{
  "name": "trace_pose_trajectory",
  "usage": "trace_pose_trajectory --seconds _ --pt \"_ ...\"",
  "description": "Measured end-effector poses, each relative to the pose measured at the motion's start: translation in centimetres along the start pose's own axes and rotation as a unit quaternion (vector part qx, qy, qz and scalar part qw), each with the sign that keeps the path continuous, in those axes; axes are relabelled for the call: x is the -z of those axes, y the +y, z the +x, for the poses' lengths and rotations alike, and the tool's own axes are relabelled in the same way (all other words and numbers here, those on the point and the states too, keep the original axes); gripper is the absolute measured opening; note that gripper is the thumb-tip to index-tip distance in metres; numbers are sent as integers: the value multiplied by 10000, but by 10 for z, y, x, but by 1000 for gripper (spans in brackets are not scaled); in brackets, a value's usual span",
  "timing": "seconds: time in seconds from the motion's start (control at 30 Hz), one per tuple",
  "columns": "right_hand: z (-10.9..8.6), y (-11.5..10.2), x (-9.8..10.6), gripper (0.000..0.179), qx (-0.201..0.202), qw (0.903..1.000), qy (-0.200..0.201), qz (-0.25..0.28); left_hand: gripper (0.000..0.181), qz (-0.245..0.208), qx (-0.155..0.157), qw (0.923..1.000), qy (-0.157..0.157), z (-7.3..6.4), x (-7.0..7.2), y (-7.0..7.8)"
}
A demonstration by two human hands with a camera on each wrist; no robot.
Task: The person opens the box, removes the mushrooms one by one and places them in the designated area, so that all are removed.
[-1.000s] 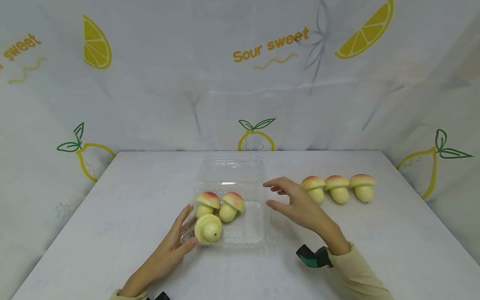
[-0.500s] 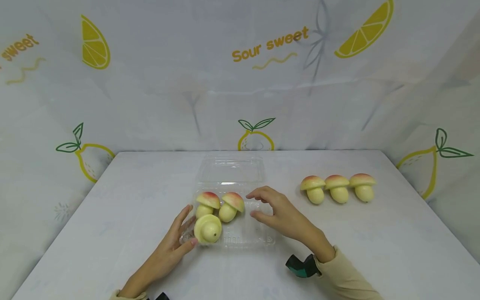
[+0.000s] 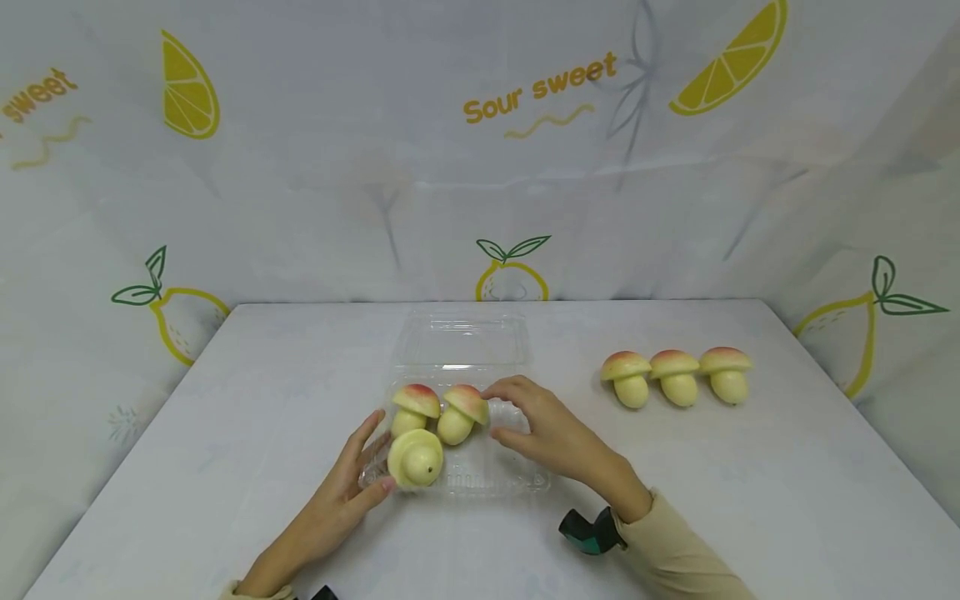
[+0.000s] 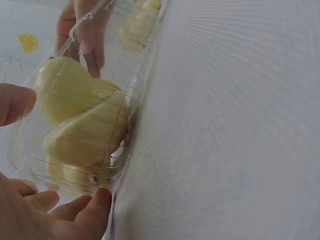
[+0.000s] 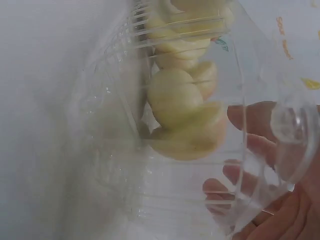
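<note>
A clear plastic clamshell box (image 3: 495,467) lies on the table with its lid (image 3: 465,340) folded back. In its left half are three toy mushrooms, pale yellow with reddish caps: one at the back left (image 3: 416,402), one at the back right (image 3: 463,408) and one cap-down in front (image 3: 416,458). My left hand (image 3: 343,500) holds the box's left end, thumb at the front corner and fingers along the side. Over the box's right half is my right hand (image 3: 551,425), fingers loosely bent and parted, fingertips right at the back-right mushroom's cap. In the right wrist view, its fingers (image 5: 250,145) show through the clear wall.
To the right of the box, several steps of bare table away, three more mushrooms stand in a row: left (image 3: 628,379), middle (image 3: 675,377) and right (image 3: 725,375). A white lemon-print cloth (image 3: 330,208) hangs behind the table.
My right hand has moved left, from beside the row of mushrooms to over the box, its fingertips now at a mushroom cap. The left hand has stayed at the box's left end.
</note>
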State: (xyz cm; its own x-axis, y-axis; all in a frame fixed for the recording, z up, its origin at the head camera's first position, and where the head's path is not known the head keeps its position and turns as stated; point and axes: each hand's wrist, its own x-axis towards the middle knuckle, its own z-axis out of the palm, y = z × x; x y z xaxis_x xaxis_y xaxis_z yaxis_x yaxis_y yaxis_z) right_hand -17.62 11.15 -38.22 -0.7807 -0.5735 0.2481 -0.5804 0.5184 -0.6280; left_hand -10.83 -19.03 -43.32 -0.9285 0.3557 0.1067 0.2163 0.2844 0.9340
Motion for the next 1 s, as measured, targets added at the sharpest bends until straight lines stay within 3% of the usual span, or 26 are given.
trace_pose_trajectory --seconds 0.77,1.0 --pt "26 -7 -14 63 -372 9968 -694 -120 78 13 48 10000 1 -1 0 1" --pt "29 -6 -17 58 -349 9963 -767 -141 78 29 80 10000 -6 -1 0 3"
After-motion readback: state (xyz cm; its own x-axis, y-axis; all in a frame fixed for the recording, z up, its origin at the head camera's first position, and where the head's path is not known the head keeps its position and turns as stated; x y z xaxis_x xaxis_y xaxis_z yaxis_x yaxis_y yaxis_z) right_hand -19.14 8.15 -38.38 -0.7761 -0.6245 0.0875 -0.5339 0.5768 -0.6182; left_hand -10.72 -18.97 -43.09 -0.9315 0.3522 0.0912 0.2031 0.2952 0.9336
